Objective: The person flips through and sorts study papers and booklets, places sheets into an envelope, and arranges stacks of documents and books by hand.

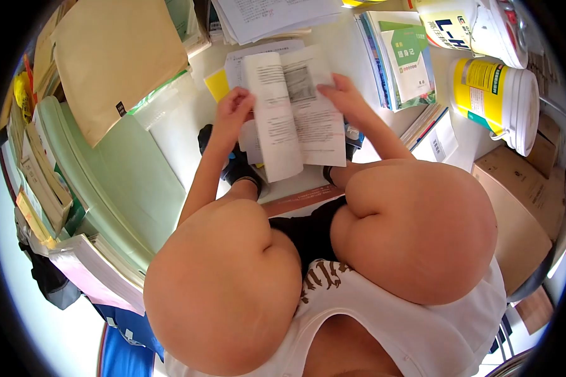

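Between my hands are printed sheets (pixel 321 129), creased down the middle, with lines of text and a dark grey picture on the right half. My right hand (pixel 346 99) grips their right edge, thumb on top of the page. At the left edge, my left hand (pixel 234 107) has its fingers curled in a pinch by the paper. Behind the sheets lie more printed pages (pixel 236 66) and a yellow sheet (pixel 217 83). My bent knees rise close below, and the paper hangs over the floor between my feet.
A big brown envelope (pixel 116 63) rests over a pale green bin (pixel 138 169) at left. Stacked booklets (pixel 409 66) stand at upper right, beside a yellow-and-white bucket (pixel 493 94) and another white bucket (pixel 465 28). A cardboard box (pixel 516 188) is at far right. Loose papers (pixel 264 19) are piled ahead.
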Demonstrator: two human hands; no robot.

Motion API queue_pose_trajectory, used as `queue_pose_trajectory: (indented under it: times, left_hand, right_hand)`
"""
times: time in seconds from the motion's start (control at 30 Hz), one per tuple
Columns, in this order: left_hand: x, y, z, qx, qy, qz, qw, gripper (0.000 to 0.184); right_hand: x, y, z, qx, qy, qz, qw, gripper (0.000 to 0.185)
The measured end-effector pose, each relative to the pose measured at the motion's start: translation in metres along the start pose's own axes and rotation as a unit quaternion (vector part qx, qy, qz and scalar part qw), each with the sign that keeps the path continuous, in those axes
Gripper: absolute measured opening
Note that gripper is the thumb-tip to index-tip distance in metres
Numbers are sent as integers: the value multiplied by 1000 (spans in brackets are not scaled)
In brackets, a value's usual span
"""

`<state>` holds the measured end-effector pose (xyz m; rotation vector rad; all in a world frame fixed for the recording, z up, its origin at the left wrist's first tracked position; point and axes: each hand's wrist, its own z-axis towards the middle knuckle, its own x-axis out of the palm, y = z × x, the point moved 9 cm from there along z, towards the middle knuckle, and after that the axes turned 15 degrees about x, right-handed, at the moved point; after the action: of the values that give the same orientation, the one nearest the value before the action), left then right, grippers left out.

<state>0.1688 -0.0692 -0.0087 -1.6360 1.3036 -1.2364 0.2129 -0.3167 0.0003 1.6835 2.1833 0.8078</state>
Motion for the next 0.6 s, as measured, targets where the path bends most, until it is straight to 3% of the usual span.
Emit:
queue_pose_trajectory:
  times: [0.07, 0.23, 0.37, 0.43, 0.6]
  left_hand:
    - [-31, -1, -10, -5, -44, 11, 999, 15]
    - [-94, 32, -29, -11, -148, 98, 984, 23]
    - [-102, 43, -22, -1, -152, 161, 975, 23]
    - [-101, 31, -18, 16, -149, 263, 953, 23]
    - [-103, 37, -11, 24, -148, 236, 960, 22]
  right_hand:
    - [-45, 6, -1, -32, -80, -5, 996, 31]
    - [-108, 6, 6, -25, -127, -47, 990, 32]
    - [-123, 1, 16, -37, -142, -109, 983, 32]
    - [-126, 8, 16, -60, -145, -133, 979, 32]
    - [-137, 14, 24, -66, -167, -239, 954, 35]
